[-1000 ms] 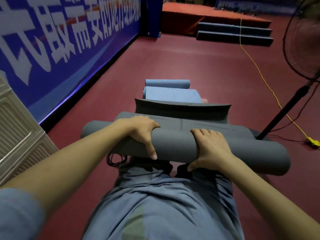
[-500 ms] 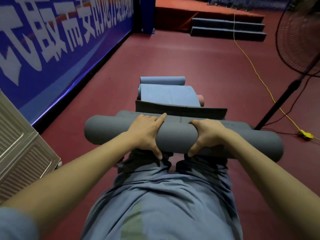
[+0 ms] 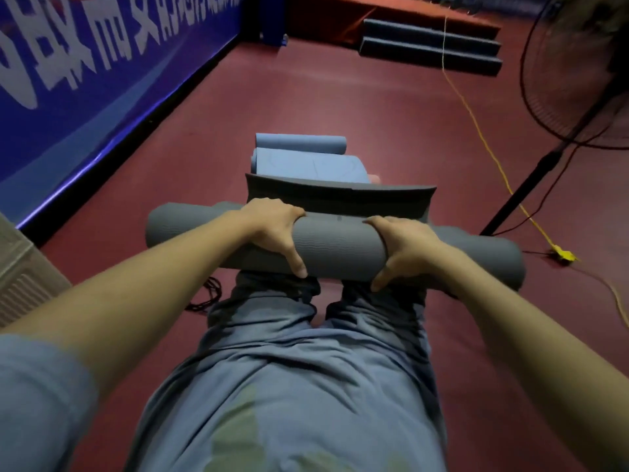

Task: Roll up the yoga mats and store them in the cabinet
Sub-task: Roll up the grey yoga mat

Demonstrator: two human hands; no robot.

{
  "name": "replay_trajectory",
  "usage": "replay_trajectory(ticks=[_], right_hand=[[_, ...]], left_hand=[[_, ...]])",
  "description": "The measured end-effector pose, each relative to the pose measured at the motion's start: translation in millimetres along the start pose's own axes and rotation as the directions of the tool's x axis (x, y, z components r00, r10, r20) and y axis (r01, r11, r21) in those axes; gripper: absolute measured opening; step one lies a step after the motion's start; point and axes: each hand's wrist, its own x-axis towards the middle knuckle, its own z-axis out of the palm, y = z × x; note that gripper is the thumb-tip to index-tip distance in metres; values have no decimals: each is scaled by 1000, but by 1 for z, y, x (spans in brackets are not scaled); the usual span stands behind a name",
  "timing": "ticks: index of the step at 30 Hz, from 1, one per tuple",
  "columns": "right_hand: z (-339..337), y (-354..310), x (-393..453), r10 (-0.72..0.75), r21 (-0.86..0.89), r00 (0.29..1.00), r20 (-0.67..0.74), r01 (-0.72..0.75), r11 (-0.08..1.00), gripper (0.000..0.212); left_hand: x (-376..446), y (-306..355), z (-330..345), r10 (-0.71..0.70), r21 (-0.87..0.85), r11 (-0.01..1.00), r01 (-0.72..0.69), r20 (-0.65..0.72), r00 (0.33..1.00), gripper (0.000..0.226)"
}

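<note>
Two hands' fingers curled round grey mat roll [image 3: 340, 247] | long axis left-right

grey mat [image 3: 340, 245] nearly rolled; blue mats [image 3: 306, 165] beyond.

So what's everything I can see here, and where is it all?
grey mat roll: one, dark grey, across the person's lap
grey mat tail: one, dark grey, unrolled part just beyond the roll
blue mats: two, light blue, rolled, on the floor beyond the grey mat
banner: one, blue with white lettering, along the left
steps: one set, dark, far end
fan: one, black, right
cable: one, yellow, on the red floor
left hand: grips roll
right hand: grips roll
</note>
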Motion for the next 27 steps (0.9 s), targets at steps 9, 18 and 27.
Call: replay_trajectory(ticks=[9, 18, 27], right_hand=[[-18, -3, 31, 19, 164, 983, 181, -49, 985, 117], [-24, 25, 34, 11, 290, 971, 237, -82, 954, 123], [-20, 26, 18, 121, 221, 980, 160, -155, 963, 122]], left_hand=[[-10, -15, 26, 34, 94, 995, -14, -212, 977, 165], [15, -20, -4, -40, 29, 999, 40, 10, 999, 112], [13, -14, 1, -11, -42, 999, 11, -3, 1000, 120]])
